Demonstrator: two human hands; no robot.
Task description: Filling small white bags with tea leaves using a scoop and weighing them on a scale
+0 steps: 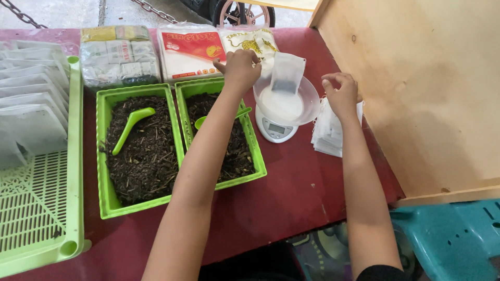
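Note:
My left hand [240, 66] reaches over the green trays and pinches the top corner of a small white pouch [287, 73]. The pouch has dark contents and stands upright in a clear bowl [310, 101] on a small white digital scale [275, 130]. My right hand [341, 94] hovers with bent fingers over a stack of empty white pouches [328, 136] to the right of the scale. I cannot tell whether it grips one.
Two green trays [107, 156] [258, 156] of dark dried leaves each hold a green scoop [130, 127]. A light-green slatted tray [41, 208] at the left carries filled white pouches. Packets [190, 49] lie at the back and a plywood board [416, 93] stands at the right.

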